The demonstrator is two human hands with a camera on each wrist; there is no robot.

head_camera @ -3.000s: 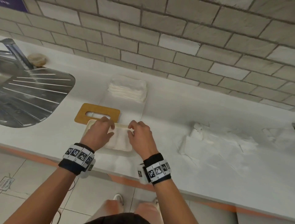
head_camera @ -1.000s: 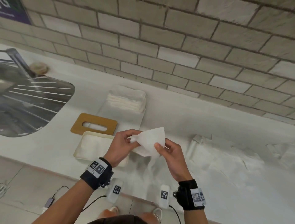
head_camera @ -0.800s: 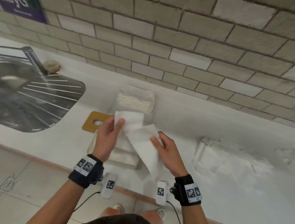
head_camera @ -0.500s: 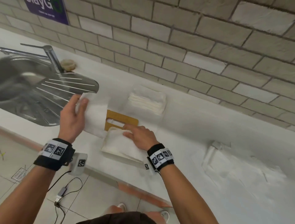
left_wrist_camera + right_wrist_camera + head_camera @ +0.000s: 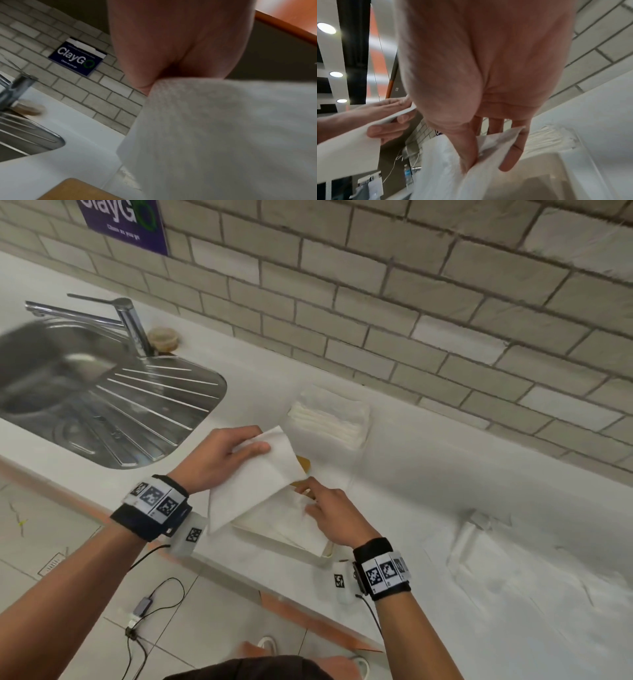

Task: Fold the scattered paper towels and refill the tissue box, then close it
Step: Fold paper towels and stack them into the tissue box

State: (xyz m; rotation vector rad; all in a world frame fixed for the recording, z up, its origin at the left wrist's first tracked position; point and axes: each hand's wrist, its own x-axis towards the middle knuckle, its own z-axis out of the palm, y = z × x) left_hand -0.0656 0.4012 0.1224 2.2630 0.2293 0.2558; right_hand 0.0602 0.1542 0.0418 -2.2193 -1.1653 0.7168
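Since 0.5 s ago, the left hand (image 5: 219,457) has swung back from over the sink side to just above the box (image 5: 327,550), bringing its towel (image 5: 255,479) with it. The right hand (image 5: 334,513), then pressing flat on the box contents, now pinches the top sheet (image 5: 447,162) at its far edge. Judgement: the step in hand is loading; the held towel is being brought over the box while the right hand steadies or lifts the layer already inside.

Left hand: thumb on top and fingers beneath, gripping 1 towel by its upper edge. The towel is folded, flat and uncreased, and hangs diagonally with its lower corner overlapping the near left part of the box.

Right hand: thumb and fingertips closed on the thin white sheet in the box, raising its edge slightly.

The box is a shallow cream tray at the front edge of the counter (image 5: 428,474), open, and holding white sheets. Its tan lid (image 5: 303,463) lies just behind it, mostly hidden by the towel. A stack (image 5: 329,417) of folded towels sits farther back near the wall. Loose towels (image 5: 507,563) lie spread on the counter well to the right, unfolded.

Judgement: the task is partly done; folding, refilling and closing all remain.
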